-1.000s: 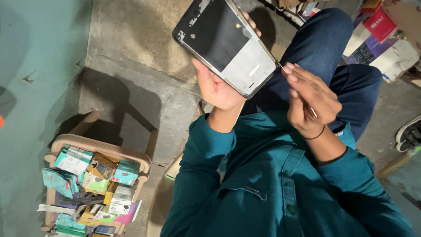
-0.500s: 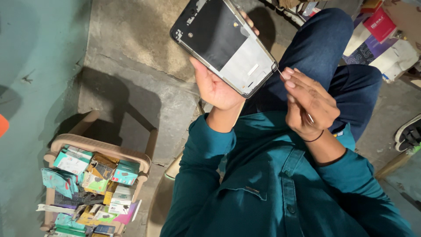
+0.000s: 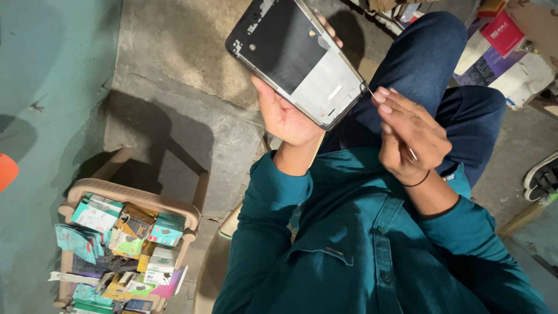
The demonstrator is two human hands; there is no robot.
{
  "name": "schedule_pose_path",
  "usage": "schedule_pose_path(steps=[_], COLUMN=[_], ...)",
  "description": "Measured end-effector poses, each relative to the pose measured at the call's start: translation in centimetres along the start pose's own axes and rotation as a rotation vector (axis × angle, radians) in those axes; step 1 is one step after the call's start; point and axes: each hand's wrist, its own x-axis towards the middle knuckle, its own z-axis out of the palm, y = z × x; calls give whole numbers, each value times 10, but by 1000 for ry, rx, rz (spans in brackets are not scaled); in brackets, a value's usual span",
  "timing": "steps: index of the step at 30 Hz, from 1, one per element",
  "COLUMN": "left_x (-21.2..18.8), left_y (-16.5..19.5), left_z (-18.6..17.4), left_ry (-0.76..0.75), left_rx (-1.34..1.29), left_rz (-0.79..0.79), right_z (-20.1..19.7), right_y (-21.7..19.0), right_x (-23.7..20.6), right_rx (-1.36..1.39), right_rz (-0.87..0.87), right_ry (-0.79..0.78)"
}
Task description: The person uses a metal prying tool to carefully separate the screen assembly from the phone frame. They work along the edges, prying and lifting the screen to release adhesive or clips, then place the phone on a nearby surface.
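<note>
Phone frame [image 3: 302, 58]: black inside, pale metal rim, tilted.

A heap of small boxes [image 3: 119, 244], mostly teal, green, yellow and white with one pink, is piled on a beige stool [image 3: 192, 216] at lower left. At upper right, a red box [image 3: 503, 32] is seen above a purple-and-black box [image 3: 485, 67], beside a white packet [image 3: 526, 78]. No lit screen is shown.
</note>
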Motion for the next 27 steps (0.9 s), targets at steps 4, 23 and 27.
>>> schedule_pose_path(steps=[4, 23, 27], left_x=[1, -3, -4], left_y=[0, -3, -4], left_z=[-1, -3, -3], left_ry=[2, 3, 12], left_rx=[-3, 1, -14], left_rz=[-1, -26, -47], right_z=[0, 5, 8], right_y=[0, -7, -8], right_x=[2, 24, 30], right_rx=[25, -9, -21], right_rz=[-36, -15, 3], right_ry=[16, -43, -43])
